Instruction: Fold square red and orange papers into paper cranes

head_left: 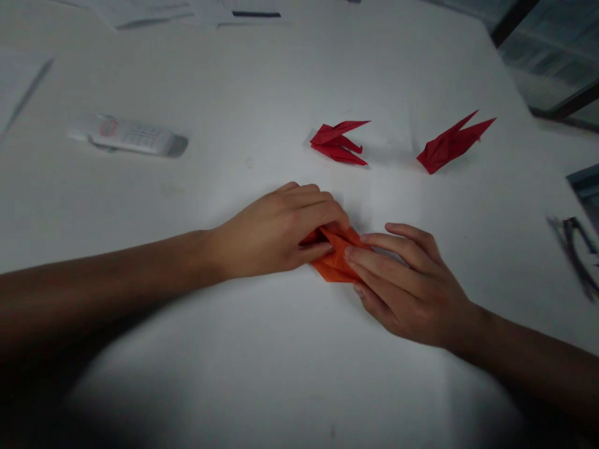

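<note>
A piece of orange origami paper point(337, 265), partly folded, lies on the white table between my hands. My left hand point(290, 227) grips its left side, with the thumb tucked into a raised fold and the fingers curled over the top. My right hand point(412, 284) rests at the paper's right side, its fingers stretched out and their tips touching the surface. The fingers hide parts of the paper's left and right edges. Beyond my hands lie two red folded paper figures, one nearer point(334, 144) and one farther right point(449, 146).
A white tube point(135, 136) with a grey end lies at the left on the white table point(224, 368). Sheets of paper point(154, 11) are along the far left edge. A dark, blurred object point(578, 252) sits at the right.
</note>
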### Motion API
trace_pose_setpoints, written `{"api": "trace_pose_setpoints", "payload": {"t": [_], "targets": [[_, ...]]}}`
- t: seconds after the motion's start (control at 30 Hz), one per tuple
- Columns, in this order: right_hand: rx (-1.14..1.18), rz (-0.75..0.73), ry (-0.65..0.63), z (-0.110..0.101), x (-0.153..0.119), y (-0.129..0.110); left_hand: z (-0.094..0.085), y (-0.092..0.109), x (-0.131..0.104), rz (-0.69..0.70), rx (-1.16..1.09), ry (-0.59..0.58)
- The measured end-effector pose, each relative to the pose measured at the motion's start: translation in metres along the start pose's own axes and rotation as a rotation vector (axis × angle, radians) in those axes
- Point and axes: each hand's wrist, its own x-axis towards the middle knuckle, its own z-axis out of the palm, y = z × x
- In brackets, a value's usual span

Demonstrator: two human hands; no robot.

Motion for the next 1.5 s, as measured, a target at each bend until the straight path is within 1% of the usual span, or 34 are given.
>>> {"api": "trace_pose_setpoints", "payload": {"t": [0.07, 0.2, 0.33, 0.53, 0.67, 0.8, 0.87, 1.03, 1.13, 1.23, 1.4, 1.5], "targets": [[-0.003, -0.023, 0.006, -0.001, 0.0, 0.0, 0.0, 0.0, -0.002, 0.026, 0.045, 0.015], [0.008, -0.024, 0.006, -0.001, -0.001, 0.0, -0.001, -0.001, -0.005, 0.071, 0.13, -0.021], [-0.018, -0.033, -0.006, -0.001, -0.001, 0.001, -0.003, -0.003, -0.005, 0.083, 0.142, -0.036], [-0.049, 0.053, -0.093, 0.0, 0.001, 0.001, -0.001, -0.006, -0.004, 0.089, 0.152, -0.025], [-0.039, 0.049, -0.132, -0.001, 0.0, 0.001, 0.0, -0.008, -0.004, 0.094, 0.131, -0.014], [-0.023, 0.043, -0.165, -0.001, 0.0, 0.002, -0.005, -0.009, -0.006, 0.119, 0.17, -0.015], [-0.026, 0.039, -0.167, -0.002, 0.001, 0.001, -0.009, -0.009, -0.007, 0.132, 0.209, -0.046], [-0.078, 0.04, -0.133, -0.002, 0.002, 0.0, -0.015, -0.009, -0.012, 0.225, 0.259, -0.145], [-0.121, 0.072, -0.067, -0.003, 0.002, -0.002, -0.013, -0.005, -0.013, 0.279, 0.271, -0.164], [-0.15, 0.097, -0.013, -0.003, 0.001, -0.002, -0.009, 0.002, -0.013, 0.258, 0.291, -0.142], [-0.131, 0.156, 0.0, -0.001, 0.0, -0.002, -0.005, 0.008, -0.012, 0.192, 0.293, -0.102], [-0.089, 0.188, 0.018, 0.0, 0.001, -0.001, -0.005, 0.009, -0.011, 0.173, 0.302, -0.1]]}}
